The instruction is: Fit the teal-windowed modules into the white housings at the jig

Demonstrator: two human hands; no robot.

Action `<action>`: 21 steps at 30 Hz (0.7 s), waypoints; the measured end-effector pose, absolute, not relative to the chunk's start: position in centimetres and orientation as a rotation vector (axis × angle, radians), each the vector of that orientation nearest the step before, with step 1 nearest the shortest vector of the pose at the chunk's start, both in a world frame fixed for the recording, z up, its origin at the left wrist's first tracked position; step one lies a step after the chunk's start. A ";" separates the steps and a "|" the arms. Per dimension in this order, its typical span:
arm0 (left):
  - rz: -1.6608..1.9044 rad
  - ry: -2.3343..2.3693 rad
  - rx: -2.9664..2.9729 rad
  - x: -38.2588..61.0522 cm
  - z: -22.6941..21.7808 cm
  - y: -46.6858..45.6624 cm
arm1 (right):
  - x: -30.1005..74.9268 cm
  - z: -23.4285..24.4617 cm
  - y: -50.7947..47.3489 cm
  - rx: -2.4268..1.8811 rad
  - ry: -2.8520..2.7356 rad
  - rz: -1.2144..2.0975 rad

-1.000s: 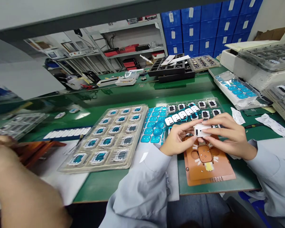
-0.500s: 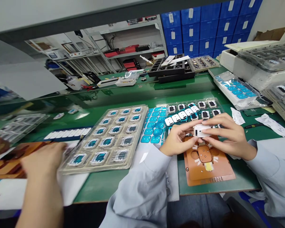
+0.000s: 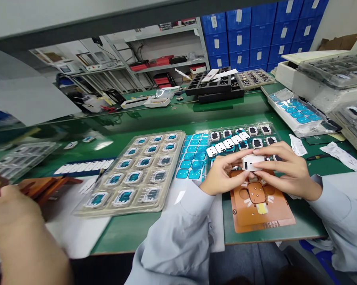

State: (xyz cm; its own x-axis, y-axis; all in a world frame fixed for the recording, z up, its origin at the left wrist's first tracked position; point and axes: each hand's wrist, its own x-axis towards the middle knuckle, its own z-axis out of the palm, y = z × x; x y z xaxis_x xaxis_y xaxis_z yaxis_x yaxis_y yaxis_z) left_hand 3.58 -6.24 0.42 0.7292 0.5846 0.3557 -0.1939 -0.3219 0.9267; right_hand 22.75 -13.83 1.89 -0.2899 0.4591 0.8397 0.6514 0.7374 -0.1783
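Note:
My left hand (image 3: 224, 172) and my right hand (image 3: 289, 171) hold a small white rectangular module (image 3: 252, 162) between their fingertips, above an orange jig plate (image 3: 257, 206) with a rounded brown centre pad. The module has a dark spot on its face. Just beyond my fingers lies a clear tray of white and black modules (image 3: 240, 139), partly hidden by my hands. To the left of my left hand sits a sheet of blue rounded stickers (image 3: 192, 160).
A clear tray of blue-centred modules (image 3: 130, 174) lies on the green mat (image 3: 154, 233). A co-worker's hand (image 3: 13, 209) holds an orange plate (image 3: 47, 187) at the left. Stacked trays (image 3: 335, 71) and blue bins (image 3: 255, 35) stand behind and right.
My hands and the white module stay in place. The co-worker's hand has moved left, and the orange plate at the left has shifted with it.

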 end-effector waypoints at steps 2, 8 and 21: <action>0.818 0.325 1.741 3.6 0.4 -6.3 | 22.8 1.8 -13.9 -0.850 -1.935 -0.205; 0.836 0.307 1.794 3.7 0.5 -6.3 | 23.1 1.6 -13.9 -0.859 -1.742 0.157; 0.976 0.228 1.968 3.8 0.9 -6.2 | 23.1 1.3 -13.6 -0.897 -1.520 0.454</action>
